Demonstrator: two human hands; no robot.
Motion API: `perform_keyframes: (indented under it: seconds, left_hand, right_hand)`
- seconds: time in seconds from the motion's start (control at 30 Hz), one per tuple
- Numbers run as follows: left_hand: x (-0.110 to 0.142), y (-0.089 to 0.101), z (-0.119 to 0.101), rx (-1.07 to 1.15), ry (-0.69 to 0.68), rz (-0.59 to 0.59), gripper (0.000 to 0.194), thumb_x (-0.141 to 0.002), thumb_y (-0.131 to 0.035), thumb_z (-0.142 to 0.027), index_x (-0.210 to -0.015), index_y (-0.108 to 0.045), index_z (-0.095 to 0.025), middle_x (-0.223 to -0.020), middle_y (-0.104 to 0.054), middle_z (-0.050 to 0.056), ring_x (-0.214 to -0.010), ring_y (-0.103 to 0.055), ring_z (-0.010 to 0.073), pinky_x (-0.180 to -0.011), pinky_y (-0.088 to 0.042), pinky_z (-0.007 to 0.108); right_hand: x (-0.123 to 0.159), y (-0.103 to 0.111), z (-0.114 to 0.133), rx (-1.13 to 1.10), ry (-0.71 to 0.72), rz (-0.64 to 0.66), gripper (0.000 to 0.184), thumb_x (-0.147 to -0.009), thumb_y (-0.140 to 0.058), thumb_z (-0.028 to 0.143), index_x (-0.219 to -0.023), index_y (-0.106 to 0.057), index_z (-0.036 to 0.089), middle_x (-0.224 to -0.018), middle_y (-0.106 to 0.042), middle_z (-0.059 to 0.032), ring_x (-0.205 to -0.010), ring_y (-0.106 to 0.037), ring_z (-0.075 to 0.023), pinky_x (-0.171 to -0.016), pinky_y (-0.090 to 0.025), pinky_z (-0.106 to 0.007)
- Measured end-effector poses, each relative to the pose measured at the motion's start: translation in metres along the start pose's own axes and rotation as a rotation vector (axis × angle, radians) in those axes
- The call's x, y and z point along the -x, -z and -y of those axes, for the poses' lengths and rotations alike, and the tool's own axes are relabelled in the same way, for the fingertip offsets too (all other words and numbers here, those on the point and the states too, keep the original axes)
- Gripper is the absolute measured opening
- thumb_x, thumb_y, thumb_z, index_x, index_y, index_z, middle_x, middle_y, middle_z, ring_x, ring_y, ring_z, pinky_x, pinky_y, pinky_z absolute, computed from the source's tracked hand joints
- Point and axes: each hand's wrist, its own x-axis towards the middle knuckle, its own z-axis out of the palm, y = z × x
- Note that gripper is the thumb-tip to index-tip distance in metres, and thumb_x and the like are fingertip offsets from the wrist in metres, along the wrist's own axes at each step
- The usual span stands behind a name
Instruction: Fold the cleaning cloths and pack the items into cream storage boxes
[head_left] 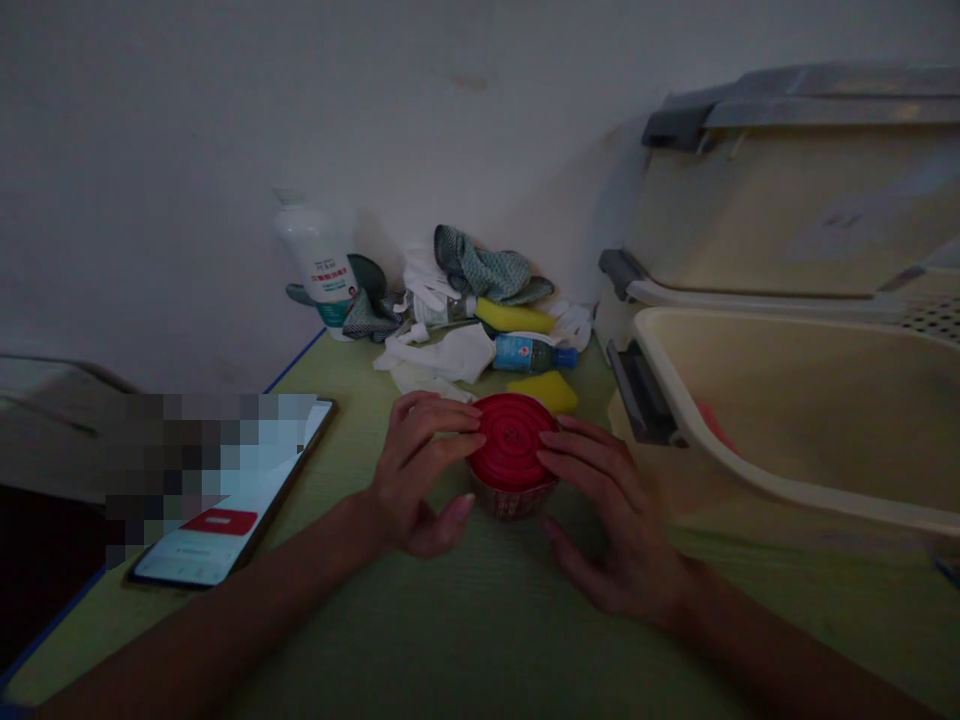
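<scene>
Head view: dim room, plain pale wall [187, 150] behind. Light-green tabletop [480, 640], blue edge strip on the left. Back of it is cluttered: white plastic bottle with a printed label [319, 255], grey-green textured cloth [487, 265], crumpled white sheets [450, 352], small bottle with blue label and cap [529, 353], yellow block [547, 388]. Dark-framed phone, screen lit and partly pixelated [199, 562], lies at left. Beige plastic bin [671, 390] at right, its hinged cover [757, 215] raised against the wall.

Round patterned cup [514, 502] with a ridged red lid [514, 438] stands upright on the tabletop, between the hands, just in front of the yellow block. Left hand [420, 475]: loosely curled, fingertips on the lid's left edge, thumb apart from the cup. Right hand [619, 520]: fairly wide, fingertips on the lid's right edge, thumb low beside the cup; can't tell if that thumb touches.
</scene>
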Motion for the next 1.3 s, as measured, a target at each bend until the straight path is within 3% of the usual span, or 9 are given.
perform_keyframes:
  seconds: [0.4, 0.57, 0.7, 0.9, 1.1, 1.3]
  left_hand:
    - [-0.013, -0.004, -0.005, 0.096, 0.041, -0.040, 0.019, -0.080, -0.041, -0.031, -0.074, -0.053, -0.017, -0.062, -0.057, 0.003, -0.064, -0.062, 0.0197, -0.059, -0.042, 0.037]
    - [-0.014, -0.007, -0.003, 0.079, 0.030, -0.051, 0.015, -0.076, -0.042, -0.030, -0.069, -0.050, -0.019, -0.059, -0.055, 0.002, -0.058, -0.058, 0.0187, -0.056, -0.040, 0.037]
    - [-0.008, -0.004, -0.001, 0.072, 0.032, -0.036, 0.011, -0.075, -0.044, -0.025, -0.077, -0.053, -0.018, -0.067, -0.058, 0.004, -0.068, -0.061, 0.0198, -0.064, -0.042, 0.038]
    - [0.000, 0.000, -0.003, -0.020, -0.022, 0.025, 0.029, -0.075, -0.043, -0.028, -0.098, -0.055, -0.014, -0.089, -0.061, 0.011, -0.084, -0.061, 0.0234, -0.076, -0.041, 0.043]
    - [-0.005, -0.001, -0.004, 0.002, -0.044, 0.042, 0.028, -0.076, -0.042, -0.025, -0.097, -0.057, -0.015, -0.085, -0.066, 0.008, -0.083, -0.064, 0.0219, -0.081, -0.039, 0.042]
    - [-0.006, -0.002, -0.004, 0.024, -0.015, 0.009, 0.025, -0.072, -0.045, -0.025, -0.090, -0.060, -0.014, -0.077, -0.069, 0.007, -0.075, -0.066, 0.0207, -0.072, -0.042, 0.038]
  right_hand:
    - [-0.004, 0.001, 0.001, -0.087, -0.063, -0.048, 0.044, -0.071, -0.053, 0.007, -0.114, -0.050, 0.019, -0.109, -0.059, -0.0093, -0.112, -0.049, -0.0249, -0.093, -0.045, -0.046]
    - [-0.004, 0.000, 0.001, -0.074, -0.057, -0.062, 0.042, -0.070, -0.054, 0.005, -0.110, -0.052, 0.018, -0.107, -0.060, -0.0097, -0.111, -0.049, -0.0245, -0.094, -0.044, -0.044]
    - [-0.002, 0.000, 0.001, -0.025, -0.025, -0.052, 0.045, -0.071, -0.053, 0.006, -0.115, -0.049, 0.017, -0.110, -0.058, -0.0103, -0.114, -0.047, -0.0251, -0.094, -0.043, -0.046]
    - [-0.001, 0.000, 0.002, 0.041, -0.013, -0.016, 0.048, -0.074, -0.051, 0.011, -0.120, -0.045, 0.018, -0.114, -0.056, -0.0104, -0.115, -0.045, -0.0266, -0.093, -0.044, -0.049]
    - [-0.004, 0.004, 0.001, 0.067, 0.003, 0.023, 0.045, -0.073, -0.052, 0.013, -0.117, -0.046, 0.016, -0.113, -0.056, -0.0114, -0.116, -0.043, -0.0271, -0.094, -0.043, -0.048]
    - [-0.008, 0.004, 0.002, 0.047, -0.017, 0.028, 0.039, -0.072, -0.054, 0.012, -0.110, -0.049, 0.016, -0.107, -0.059, -0.0104, -0.113, -0.046, -0.0258, -0.095, -0.042, -0.046]
